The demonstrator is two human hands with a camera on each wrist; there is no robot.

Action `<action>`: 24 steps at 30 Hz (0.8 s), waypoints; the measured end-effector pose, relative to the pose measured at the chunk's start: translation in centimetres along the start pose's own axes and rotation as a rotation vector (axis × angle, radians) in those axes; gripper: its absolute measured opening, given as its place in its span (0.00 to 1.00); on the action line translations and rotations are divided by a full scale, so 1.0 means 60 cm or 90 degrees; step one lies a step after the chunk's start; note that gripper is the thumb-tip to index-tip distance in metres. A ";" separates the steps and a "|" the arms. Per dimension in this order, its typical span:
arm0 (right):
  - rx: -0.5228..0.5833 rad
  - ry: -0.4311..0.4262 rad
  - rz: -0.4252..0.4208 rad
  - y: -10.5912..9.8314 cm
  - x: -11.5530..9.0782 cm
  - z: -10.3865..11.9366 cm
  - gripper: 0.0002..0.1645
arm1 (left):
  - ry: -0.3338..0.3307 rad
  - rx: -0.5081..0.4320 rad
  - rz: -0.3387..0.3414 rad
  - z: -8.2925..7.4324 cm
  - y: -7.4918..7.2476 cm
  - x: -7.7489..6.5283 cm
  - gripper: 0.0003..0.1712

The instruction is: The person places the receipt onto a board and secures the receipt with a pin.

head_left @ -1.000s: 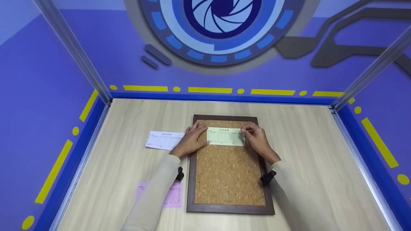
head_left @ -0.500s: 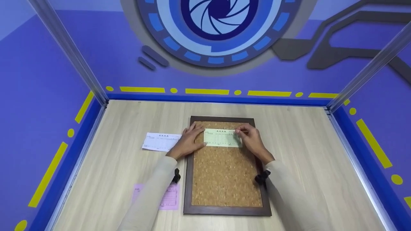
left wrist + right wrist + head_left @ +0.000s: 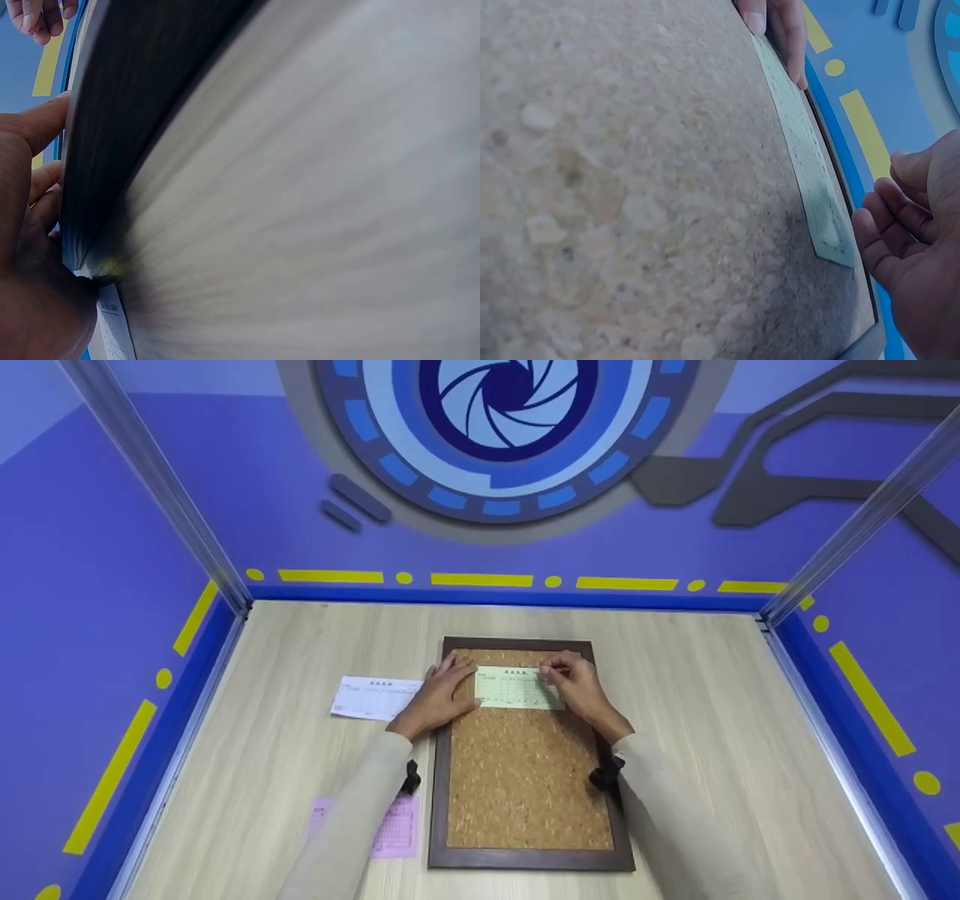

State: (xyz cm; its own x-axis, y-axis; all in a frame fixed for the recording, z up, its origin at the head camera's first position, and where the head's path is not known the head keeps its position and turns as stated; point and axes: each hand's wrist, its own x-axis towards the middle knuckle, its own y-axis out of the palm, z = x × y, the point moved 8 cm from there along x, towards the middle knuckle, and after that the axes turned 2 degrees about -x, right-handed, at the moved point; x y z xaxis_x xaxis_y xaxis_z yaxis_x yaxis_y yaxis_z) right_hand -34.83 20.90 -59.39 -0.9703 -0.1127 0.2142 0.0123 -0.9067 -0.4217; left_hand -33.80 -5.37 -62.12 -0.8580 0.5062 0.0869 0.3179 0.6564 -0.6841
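A light green printed slip (image 3: pixel 510 694) lies flat across the upper part of a dark-framed corkboard (image 3: pixel 529 780). My left hand (image 3: pixel 439 697) rests on the board's left side, fingers spread, with thumb and fingertips at the slip's left edge. My right hand (image 3: pixel 583 690) hovers over the slip's upper right part, thumb and index finger pinched together. A tiny red pushpin (image 3: pixel 32 31) shows at those fingertips in the left wrist view, mostly hidden. In the right wrist view, the pinched fingertips stand above the board, and the slip (image 3: pixel 810 176) is flat beneath.
A white printed slip (image 3: pixel 371 697) lies left of the board, partly behind the left hand. Nearer the front, a pink slip (image 3: pixel 397 829) lies partly under the left forearm. Blue-purple panels (image 3: pixel 360 540) enclose the wooden table (image 3: pixel 705 697) at the back and sides.
My right hand has shifted left over the slip, from its upper right corner inward along the top edge. The left hand stays in place. The head view has moved slightly.
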 end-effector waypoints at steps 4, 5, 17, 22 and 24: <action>-0.010 -0.016 0.008 0.006 0.005 0.009 0.03 | 0.004 0.005 -0.001 -0.001 0.000 0.000 0.43; -0.013 -0.023 0.010 0.008 0.006 0.012 0.03 | 0.006 0.005 -0.002 -0.002 0.000 0.000 0.42; 0.009 -0.023 0.052 0.049 0.021 0.025 0.04 | 0.012 -0.005 -0.017 0.003 -0.002 -0.004 0.43; 0.015 -0.023 0.055 0.062 0.025 0.025 0.03 | 0.009 -0.004 -0.018 0.002 0.001 -0.001 0.42; 0.021 -0.027 0.058 0.066 0.025 0.026 0.03 | 0.002 0.001 -0.012 0.000 0.001 0.001 0.41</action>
State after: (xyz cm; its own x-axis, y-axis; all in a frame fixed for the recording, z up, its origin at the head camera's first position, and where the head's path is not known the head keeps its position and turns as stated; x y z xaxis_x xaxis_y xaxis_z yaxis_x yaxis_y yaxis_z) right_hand -35.87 16.48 -59.36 -0.9535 -0.2120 0.2143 0.1086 -0.9049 -0.4116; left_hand -33.84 -5.31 -62.18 -0.8625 0.4958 0.1017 0.3013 0.6645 -0.6839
